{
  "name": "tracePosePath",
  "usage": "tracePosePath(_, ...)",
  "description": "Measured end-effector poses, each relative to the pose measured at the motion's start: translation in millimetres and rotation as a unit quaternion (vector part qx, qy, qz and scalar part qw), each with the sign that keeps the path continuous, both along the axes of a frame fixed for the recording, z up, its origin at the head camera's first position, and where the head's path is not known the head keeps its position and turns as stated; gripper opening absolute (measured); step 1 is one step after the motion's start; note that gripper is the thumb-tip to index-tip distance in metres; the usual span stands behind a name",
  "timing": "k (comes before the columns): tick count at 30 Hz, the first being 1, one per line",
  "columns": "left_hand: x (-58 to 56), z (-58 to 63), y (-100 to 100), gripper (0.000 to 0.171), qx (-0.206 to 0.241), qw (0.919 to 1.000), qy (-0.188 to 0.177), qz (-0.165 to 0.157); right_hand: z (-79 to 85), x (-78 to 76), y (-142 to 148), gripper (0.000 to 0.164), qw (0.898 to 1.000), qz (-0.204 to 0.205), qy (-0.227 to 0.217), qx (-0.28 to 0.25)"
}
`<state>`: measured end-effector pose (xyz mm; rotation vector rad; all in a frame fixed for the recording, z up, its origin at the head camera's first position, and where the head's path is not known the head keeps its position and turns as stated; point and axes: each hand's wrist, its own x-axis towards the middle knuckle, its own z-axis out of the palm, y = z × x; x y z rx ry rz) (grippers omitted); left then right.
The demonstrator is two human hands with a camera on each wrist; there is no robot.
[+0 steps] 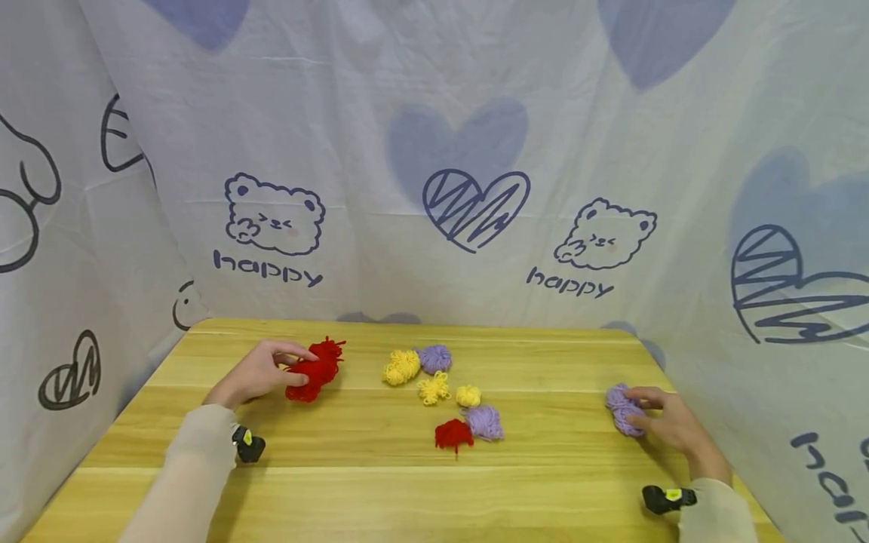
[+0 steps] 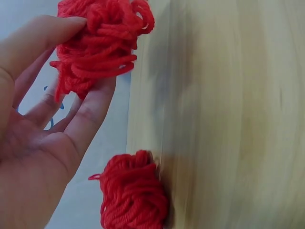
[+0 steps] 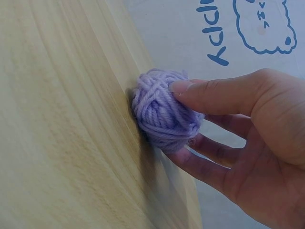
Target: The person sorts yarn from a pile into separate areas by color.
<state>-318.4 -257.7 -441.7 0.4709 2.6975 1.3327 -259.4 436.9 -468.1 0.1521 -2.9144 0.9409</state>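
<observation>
My left hand [image 1: 274, 369] pinches a red yarn bundle [image 2: 100, 43] between thumb and fingers at the left of the table. That bundle hangs over the wood and casts a shadow. A second red yarn bundle [image 2: 133, 195] rests on the table close by, seen low in the left wrist view. On the right side, my right hand [image 1: 672, 426] grips a purple yarn ball [image 3: 167, 109], thumb on top and fingertips beneath. From the head view this purple yarn [image 1: 621, 411] shows as two rounded lobes.
Mid-table lie several small yarn balls: yellow ones [image 1: 402, 367], a purple one [image 1: 434, 359] behind, another purple ball [image 1: 484, 422] in front, and a red tuft [image 1: 453, 434] beside it. A printed cloth [image 1: 366, 249] hangs around the wooden table [image 1: 380, 498].
</observation>
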Motion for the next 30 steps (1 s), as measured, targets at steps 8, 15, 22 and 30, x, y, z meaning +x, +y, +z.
tracePosePath(8,0.8,-0.6,-8.8,0.031,-0.049,0.9985,0.018,0.016,-1.9,-1.3,1.1,0.041,1.0,0.0,0.001,0.003)
tracePosePath(15,2.4,-2.5,-13.3,0.03,-0.052,0.9982,0.027,0.015,-1.2,0.0,-0.5,0.042,1.0,-0.006,-0.007,0.0)
tracePosePath(22,2.2,-4.2,-16.6,0.03,-0.059,0.9978,0.029,0.015,-2.1,0.4,-0.2,0.043,1.0,-0.005,-0.005,0.006)
tracePosePath(30,4.4,-6.2,-18.6,0.029,-0.062,0.9971,0.042,0.011,-1.3,0.8,-0.6,0.041,1.0,0.0,0.003,0.005)
